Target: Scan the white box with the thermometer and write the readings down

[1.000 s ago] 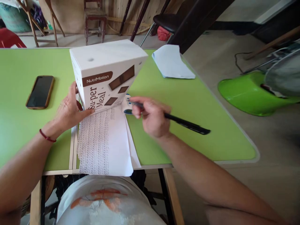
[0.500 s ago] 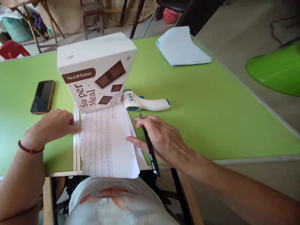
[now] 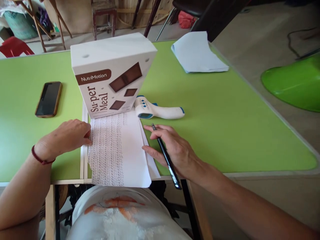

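Observation:
A black pen [image 3: 166,156] slants through my right hand [image 3: 175,146], its tip pointing up and away. The thumb and fingers of that hand are spread around the pen, at the right edge of a handwritten sheet [image 3: 135,150]. Rows of small script cover the sheet's left part; its right part is blank. More paper shows beneath its right edge. My left hand [image 3: 67,136] rests on the table with fingers curled in, fingertips at the sheet's left edge; I see nothing in it. A white NutriMotion box [image 3: 115,80] stands on the sheet's far end.
A white and blue infrared thermometer [image 3: 160,110] lies right of the box. A phone [image 3: 48,99] is at the left on the green table [image 3: 225,133], and a stack of paper [image 3: 197,53] at the far right. Beyond are a wooden stool [image 3: 103,13] and a green chair [image 3: 292,83].
My left hand has shifted right, up to the sheet's edge, with its fingers drawn in. The pen has tilted a little in my right hand. The whole view has moved slightly.

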Available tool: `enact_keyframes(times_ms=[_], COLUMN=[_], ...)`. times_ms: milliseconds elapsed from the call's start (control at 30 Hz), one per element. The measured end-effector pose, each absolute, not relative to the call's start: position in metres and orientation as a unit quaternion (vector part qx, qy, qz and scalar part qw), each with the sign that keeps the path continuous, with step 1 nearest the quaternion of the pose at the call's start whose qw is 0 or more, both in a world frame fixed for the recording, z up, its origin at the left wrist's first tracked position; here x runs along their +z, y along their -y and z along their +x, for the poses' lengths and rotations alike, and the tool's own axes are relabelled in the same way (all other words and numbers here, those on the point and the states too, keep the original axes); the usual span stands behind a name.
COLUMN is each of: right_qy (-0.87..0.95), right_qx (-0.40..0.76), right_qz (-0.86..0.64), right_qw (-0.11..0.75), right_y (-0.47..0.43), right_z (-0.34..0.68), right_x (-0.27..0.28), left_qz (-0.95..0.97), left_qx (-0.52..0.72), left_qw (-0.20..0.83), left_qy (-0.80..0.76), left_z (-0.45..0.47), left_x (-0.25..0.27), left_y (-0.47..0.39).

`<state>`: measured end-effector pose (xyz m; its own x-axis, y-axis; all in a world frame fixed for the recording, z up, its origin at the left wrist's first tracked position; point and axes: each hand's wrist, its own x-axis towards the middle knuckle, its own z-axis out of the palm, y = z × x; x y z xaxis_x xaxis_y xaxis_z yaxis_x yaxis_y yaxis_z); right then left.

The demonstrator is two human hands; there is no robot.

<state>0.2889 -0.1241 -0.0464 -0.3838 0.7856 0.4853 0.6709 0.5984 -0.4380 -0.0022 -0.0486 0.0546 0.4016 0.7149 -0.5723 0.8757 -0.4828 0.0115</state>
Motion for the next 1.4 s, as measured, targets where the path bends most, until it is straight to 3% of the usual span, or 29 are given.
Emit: enact_keyframes(times_ms=[233, 467, 567, 800, 967, 1400], right_qy=[0.807, 0.632, 0.596, 0.625, 0.667, 0.692], right_qx=[0.107, 0.373, 0.417, 0.332, 0.273, 0.241], right_qz=[-0.444, -0.475, -0.476, -0.497, -0.487, -0.498], right_qw=[0.374, 0.486, 0.495, 0.502, 0.494, 0.464], right_y=[0.113, 0.088, 0.078, 0.075, 0.070, 0.071], right_z=[0.293, 0.264, 0.254, 0.249, 0.247, 0.245], right_x=[-0.031, -0.009, -0.019, -0.040, -0.043, -0.048], left_qz=[0.853, 0.869, 0.876, 0.948, 0.964, 0.956], left_qx=[-0.242, -0.216, -0.175, 0.085, 0.028, -0.027], left_qw=[0.119, 0.124, 0.124, 0.117, 0.023, 0.054], left_qy=[-0.447, -0.429, -0.433, -0.282, -0.264, -0.287], left_z=[0.000, 0.001, 0.001, 0.018, 0.033, 0.038], left_x=[0.048, 0.050, 0.052, 0.021, -0.003, 0.005], left_y=[0.052, 0.053, 0.055, 0.069, 0.076, 0.077])
